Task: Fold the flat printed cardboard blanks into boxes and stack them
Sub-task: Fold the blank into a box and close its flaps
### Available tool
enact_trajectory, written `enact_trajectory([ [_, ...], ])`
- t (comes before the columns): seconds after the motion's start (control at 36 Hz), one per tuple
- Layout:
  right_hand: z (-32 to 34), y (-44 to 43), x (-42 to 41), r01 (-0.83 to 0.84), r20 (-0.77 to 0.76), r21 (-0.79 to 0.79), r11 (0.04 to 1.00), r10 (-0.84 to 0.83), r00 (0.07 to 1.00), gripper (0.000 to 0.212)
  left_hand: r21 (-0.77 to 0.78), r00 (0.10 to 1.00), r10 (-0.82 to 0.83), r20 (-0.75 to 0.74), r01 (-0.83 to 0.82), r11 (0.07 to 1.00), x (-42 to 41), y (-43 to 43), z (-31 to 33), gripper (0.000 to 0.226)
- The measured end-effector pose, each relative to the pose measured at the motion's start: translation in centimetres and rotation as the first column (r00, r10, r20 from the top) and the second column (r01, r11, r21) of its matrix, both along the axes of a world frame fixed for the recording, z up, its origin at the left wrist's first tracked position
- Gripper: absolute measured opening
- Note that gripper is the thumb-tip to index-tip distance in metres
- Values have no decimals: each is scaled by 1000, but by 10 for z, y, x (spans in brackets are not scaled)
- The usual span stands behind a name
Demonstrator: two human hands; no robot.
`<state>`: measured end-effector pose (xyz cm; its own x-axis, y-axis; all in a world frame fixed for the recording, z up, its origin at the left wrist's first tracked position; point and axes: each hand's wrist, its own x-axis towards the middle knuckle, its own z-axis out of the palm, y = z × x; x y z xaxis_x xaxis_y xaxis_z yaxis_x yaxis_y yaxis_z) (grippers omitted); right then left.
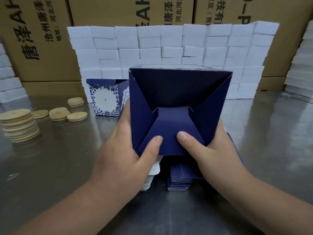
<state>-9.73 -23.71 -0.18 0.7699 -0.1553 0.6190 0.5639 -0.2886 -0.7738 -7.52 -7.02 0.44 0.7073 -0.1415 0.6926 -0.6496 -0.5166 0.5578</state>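
Observation:
A dark blue cardboard box (179, 92) is held up in front of me with its flapped end facing the camera. My left hand (128, 150) grips its left side and my right hand (211, 150) grips its right side. Both thumbs press the near flap (169, 133) inward between the two side flaps. Below my hands lies a stack of flat blue blanks (179, 180) on the metal table (59, 167). One folded box with a white and blue floral print (106, 97) stands upright behind, to the left.
Stacks of round wooden discs (20, 126) lie on the table at the left. A wall of white foam blocks (169, 46) stands at the back, with large brown cartons (42, 39) behind it. More white blocks (301, 65) rise at the right edge.

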Motion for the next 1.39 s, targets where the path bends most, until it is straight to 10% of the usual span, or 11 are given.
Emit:
enact_trajectory([
  [0.14,-3,2,2,4,-44,-90,996,-8,999,73,-150,998,47,-34,-51,987,6,-1,1,34],
  [0.44,-5,2,1,-1,-70,-62,998,-3,998,67,-177,994,86,-67,-97,979,8,-4,1,16],
  [0.81,10,1,-6,108,219,86,990,-125,968,35,-210,996,-22,91,40,977,8,7,8,85],
  [1.03,19,-12,0,156,329,146,977,-197,923,43,-159,1000,-1,21,4,987,8,10,10,31],
  [1.19,17,-8,-2,28,301,52,998,-42,953,58,-6,998,-6,64,6,1000,9,7,5,54],
  [1.39,14,-9,-3,72,255,-65,995,-53,965,50,-170,995,-35,91,50,984,7,7,9,60],
])
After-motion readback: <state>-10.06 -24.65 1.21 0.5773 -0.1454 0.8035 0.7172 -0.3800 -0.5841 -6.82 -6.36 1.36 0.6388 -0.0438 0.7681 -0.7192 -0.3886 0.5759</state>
